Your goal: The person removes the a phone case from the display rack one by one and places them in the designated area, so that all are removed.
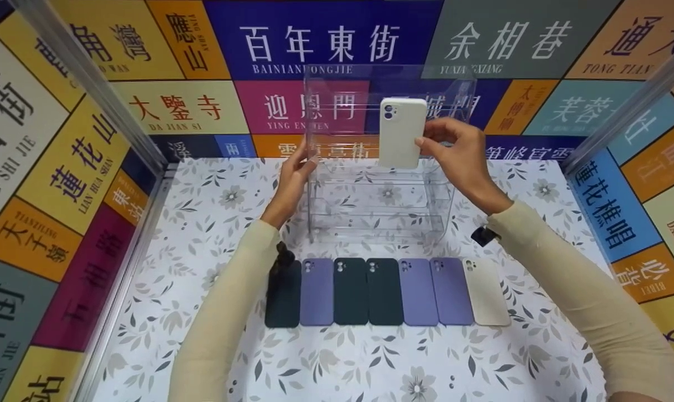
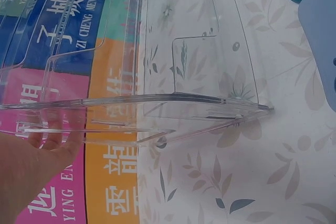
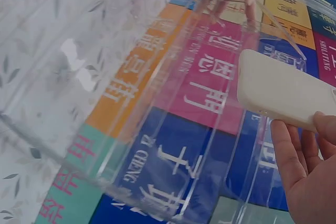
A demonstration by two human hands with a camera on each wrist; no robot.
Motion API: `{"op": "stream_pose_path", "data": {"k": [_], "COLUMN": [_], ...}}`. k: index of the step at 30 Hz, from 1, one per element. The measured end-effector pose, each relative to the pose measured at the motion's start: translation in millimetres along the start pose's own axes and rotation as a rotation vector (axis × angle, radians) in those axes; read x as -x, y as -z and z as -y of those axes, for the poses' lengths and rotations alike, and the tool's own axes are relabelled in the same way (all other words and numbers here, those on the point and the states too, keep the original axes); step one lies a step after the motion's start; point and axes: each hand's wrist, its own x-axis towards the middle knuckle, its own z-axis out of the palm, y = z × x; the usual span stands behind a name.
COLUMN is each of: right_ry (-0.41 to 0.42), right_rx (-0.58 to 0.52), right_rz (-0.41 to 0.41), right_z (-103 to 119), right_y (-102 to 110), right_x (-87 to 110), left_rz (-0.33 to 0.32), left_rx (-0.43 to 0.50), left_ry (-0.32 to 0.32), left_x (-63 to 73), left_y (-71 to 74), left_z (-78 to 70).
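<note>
My right hand pinches a white phone case by its right edge, thumb in front, camera cutouts at the top left. The case is upright before the upper tiers of a clear stepped display stand. The right wrist view shows the white phone case tilted, between thumb and fingers. My left hand grips the stand's left side panel. In the left wrist view, the fingers of the left hand show at the panel's edge. No phone case shows on the stand's tiers.
In front of the stand, a row of phone cases lies flat on the floral tabletop: dark green cases, purple cases and a cream case at the right end. Panels with street names enclose the back and sides.
</note>
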Motion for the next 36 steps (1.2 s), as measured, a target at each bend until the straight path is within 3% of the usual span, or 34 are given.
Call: {"op": "stream_pose_path", "data": {"k": [14,36], "right_ry": [-0.048,-0.148], "right_rx": [0.009,0.139], "right_rz": [0.017,-0.015], "right_z": [-17.3,-33.7], "right_y": [18.8,81.8], "right_x": [29.5,61.7], "left_rz": [-0.004,0.010], "left_rx": [0.025,-0.008], "left_ry": [0.009,-0.010], "left_x": [1.3,-0.4], "left_y": [2.1,1.1], "left_z": [4.1,-0.3]}}
